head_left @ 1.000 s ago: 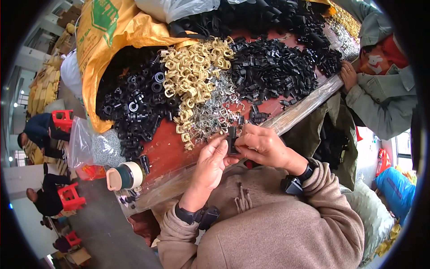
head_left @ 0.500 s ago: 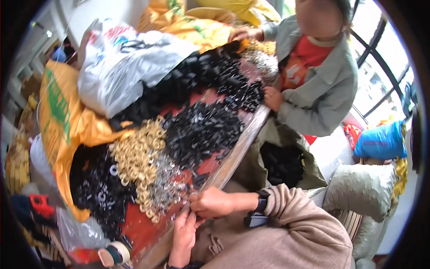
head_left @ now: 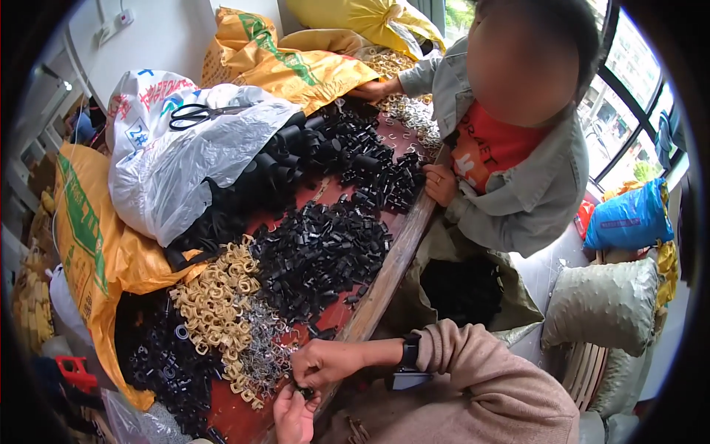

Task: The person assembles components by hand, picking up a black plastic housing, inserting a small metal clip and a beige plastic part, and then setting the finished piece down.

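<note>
At the near edge of the red table my two hands meet over a small black plastic part [head_left: 304, 392]. The fingers of my left hand [head_left: 293, 416] are pinched around it from below. From above, my right hand [head_left: 323, 362] closes on the same part with thumb and fingertips. Details of the part are hidden by my fingers. Right beside them lies a heap of small silver metal clips [head_left: 268, 339], next to a heap of gold-coloured rings [head_left: 222, 285]. Farther back spreads a large pile of short black pieces [head_left: 322, 240].
A wooden edge [head_left: 384, 285] borders the table. Scissors [head_left: 194, 116] rest on a white plastic bag [head_left: 140, 170]. Across the corner a co-worker [head_left: 518, 177] stands with hands at the far heaps. An open sack [head_left: 510, 296] of black pieces stands by my right arm.
My hands have shifted slightly left and down in the picture, and a black part now shows between them. The co-worker appears larger and nearer. The whole view has tilted a little.
</note>
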